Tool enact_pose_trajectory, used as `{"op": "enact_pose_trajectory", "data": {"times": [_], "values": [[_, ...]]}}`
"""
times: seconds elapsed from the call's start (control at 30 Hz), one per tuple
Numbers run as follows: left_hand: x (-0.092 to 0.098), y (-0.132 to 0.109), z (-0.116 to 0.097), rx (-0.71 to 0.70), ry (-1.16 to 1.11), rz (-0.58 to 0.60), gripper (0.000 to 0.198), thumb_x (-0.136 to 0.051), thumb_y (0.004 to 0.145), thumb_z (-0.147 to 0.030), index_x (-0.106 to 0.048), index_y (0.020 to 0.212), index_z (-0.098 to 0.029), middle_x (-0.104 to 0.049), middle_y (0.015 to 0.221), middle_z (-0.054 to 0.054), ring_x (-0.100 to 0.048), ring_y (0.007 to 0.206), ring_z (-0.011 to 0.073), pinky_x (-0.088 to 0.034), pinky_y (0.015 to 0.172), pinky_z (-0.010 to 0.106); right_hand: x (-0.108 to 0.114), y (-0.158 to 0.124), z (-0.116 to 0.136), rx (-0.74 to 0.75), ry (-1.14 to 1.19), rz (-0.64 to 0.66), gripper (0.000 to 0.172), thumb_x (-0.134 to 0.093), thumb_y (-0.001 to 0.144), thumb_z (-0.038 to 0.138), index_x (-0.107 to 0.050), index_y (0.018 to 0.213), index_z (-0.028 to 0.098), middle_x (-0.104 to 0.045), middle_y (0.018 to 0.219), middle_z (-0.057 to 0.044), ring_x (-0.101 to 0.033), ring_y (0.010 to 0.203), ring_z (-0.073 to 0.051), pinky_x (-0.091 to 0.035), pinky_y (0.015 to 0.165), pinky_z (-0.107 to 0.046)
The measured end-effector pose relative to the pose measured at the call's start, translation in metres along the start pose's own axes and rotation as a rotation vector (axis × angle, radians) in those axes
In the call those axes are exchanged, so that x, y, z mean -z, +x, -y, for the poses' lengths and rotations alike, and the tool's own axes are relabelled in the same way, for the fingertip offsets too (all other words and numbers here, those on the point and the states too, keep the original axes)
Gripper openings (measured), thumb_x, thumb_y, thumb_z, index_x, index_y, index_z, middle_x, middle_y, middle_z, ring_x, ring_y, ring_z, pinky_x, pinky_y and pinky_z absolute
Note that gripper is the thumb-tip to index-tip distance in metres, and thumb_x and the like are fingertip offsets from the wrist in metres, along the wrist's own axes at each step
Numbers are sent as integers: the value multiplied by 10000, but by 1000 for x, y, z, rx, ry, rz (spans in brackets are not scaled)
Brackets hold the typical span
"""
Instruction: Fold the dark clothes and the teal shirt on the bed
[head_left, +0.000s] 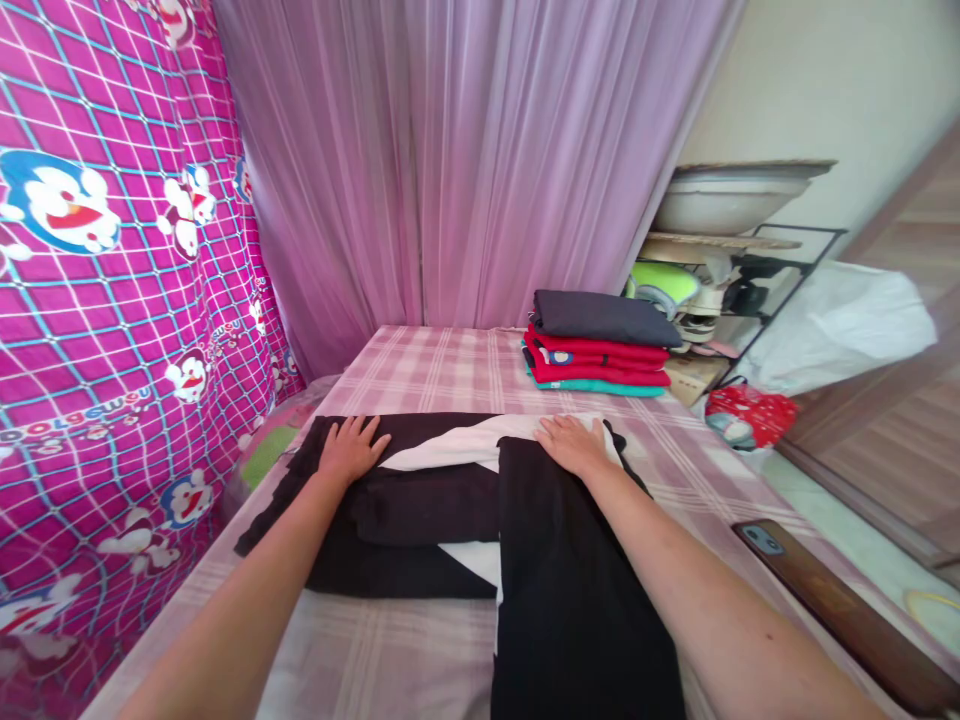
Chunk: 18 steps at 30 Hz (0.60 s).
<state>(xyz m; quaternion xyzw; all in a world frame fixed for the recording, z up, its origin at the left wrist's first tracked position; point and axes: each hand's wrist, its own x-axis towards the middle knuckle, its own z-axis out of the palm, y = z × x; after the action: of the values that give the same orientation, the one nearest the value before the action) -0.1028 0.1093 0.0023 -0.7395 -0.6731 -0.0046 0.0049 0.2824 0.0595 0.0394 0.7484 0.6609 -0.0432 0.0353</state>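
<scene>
A black and white garment lies partly folded on the checked cloth of the table. One long black part of it runs toward me on the right, over the rest. My left hand rests flat with fingers spread on the black far-left portion. My right hand lies flat, fingers out, on the white part near the far right edge. Neither hand grips the fabric. Which part of the garment is a sleeve or a leg I cannot tell.
Folded clothes in dark grey, red and teal are stacked at the far right. A brown phone lies on the right edge. Beyond stand a rack with bowls and a white bag. Curtains hang behind and left.
</scene>
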Motion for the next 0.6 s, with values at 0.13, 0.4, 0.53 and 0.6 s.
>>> {"op": "enact_pose_trajectory", "data": {"times": [0.13, 0.4, 0.53, 0.6], "values": [[-1, -2, -4, -9, 29, -63, 637, -311, 939, -555, -434, 1476, -235, -396, 1557, 127, -304, 1455, 318, -128, 1175, 595, 20, 3, 25, 18, 90, -142, 542, -277, 992, 450, -450, 1471, 264, -395, 1555, -104, -305, 1439, -297, -121, 1157, -627], [-4, 2, 0, 57, -110, -68, 604, -348, 906, -590, -484, 1433, -327, -393, 1563, 75, -266, 1466, 358, -6, 1131, 727, -3, 4, 39, 123, 196, 84, 579, -162, 1011, 495, -395, 1500, 290, -336, 1591, -65, -268, 1458, -289, -113, 1148, -631], [-8, 6, 14, 120, -458, -161, 545, -247, 958, -437, -531, 1395, -279, -511, 1480, 52, -362, 1433, 294, -45, 1181, 658, -5, -1, 18, 58, 132, -91, 562, -186, 1010, 461, -415, 1490, 279, -374, 1571, -72, -266, 1457, -291, -111, 1154, -640], [-11, 6, 24, 160, -627, -256, 594, -155, 972, -397, -537, 1393, -223, -553, 1444, 58, -409, 1409, 242, -154, 1215, 543, -11, -5, 4, -29, 57, -174, 554, -202, 1008, 455, -414, 1491, 286, -367, 1574, -74, -239, 1465, -303, -94, 1151, -659]]}}
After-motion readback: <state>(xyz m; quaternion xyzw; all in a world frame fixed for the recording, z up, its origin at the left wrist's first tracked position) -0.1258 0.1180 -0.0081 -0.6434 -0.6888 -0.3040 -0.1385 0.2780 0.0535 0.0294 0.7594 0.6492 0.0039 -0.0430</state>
